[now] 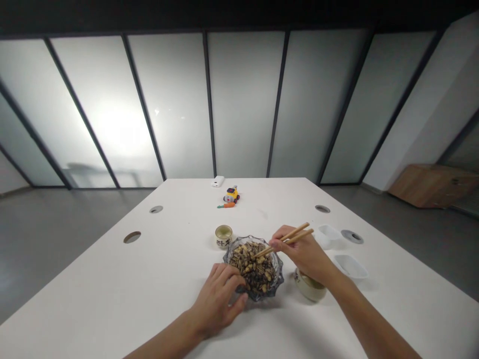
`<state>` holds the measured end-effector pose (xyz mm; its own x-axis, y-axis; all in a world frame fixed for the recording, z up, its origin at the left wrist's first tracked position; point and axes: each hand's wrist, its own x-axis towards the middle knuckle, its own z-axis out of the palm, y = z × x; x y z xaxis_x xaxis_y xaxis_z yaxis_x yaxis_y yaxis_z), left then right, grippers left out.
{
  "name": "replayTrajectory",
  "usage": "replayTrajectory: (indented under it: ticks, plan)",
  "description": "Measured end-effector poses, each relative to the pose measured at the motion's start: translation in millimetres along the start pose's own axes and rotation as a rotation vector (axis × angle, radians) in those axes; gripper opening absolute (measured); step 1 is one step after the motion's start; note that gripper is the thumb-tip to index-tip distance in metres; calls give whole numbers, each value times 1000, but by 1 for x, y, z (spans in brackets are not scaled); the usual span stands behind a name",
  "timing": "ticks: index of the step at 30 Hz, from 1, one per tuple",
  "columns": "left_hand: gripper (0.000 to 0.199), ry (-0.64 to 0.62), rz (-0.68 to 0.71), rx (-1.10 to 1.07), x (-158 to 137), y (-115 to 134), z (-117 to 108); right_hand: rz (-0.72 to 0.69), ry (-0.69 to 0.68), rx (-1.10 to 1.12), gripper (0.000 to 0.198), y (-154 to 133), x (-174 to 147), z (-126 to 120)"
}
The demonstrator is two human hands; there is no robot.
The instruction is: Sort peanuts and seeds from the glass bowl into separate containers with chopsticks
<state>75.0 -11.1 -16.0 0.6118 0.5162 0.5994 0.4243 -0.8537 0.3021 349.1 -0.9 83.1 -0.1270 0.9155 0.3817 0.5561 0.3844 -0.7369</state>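
Note:
A clear glass bowl [279,275] with a scalloped rim holds a heap of striped sunflower seeds [254,267] mixed with paler nut-like pieces. My left hand [220,295] grips the bowl's near left edge, its fingers curled over the rim. Wooden chopsticks [299,232] are pinched in my right hand [299,250], above the bowl's right side. Their tips reach into the seeds near the middle; whether they hold a piece I cannot tell. Behind the bowl's left side stands a small ceramic cup [223,240] with dark characters. Another such cup [311,290] is partly hidden under my right wrist.
Two white plastic trays, a nearer one [351,267] and a farther one [328,234], lie right of my right arm. Farther back are a toy carrot [226,205], a yellow toy vehicle [231,195] and a white device [217,181]. The white table [179,239] has several round cable holes.

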Motion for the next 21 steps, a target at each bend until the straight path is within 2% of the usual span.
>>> replayTrajectory:
  ticks: [4,7,8,10,12,14,16,19,21]
  plan:
    - [11,123,-120,-27,2,-11,2,-15,43,-39,36,2,-4,2]
    - [13,272,-270,-58,7,-32,4,-41,44,-51,41,0,-17,5]
    - [16,319,-325,-66,10,-41,4,-59,81,-58,44,-1,-24,3]
    - [27,363,-430,-72,16,-62,5,-100,253,-78,48,-7,-42,-9]
    - [38,332,-489,-66,24,-82,6,-178,463,-84,46,-15,-63,-29]
    - [52,238,-504,-67,34,-99,8,-254,653,-139,46,-23,-84,-56]
    - [63,112,-544,-79,46,-112,10,-218,756,-318,46,-29,-100,-81]
    - [68,8,-538,-127,64,-124,13,-82,751,-598,49,-21,-110,-106]
    - [62,-21,-511,-150,75,-128,15,69,584,-698,47,-3,-113,-111]
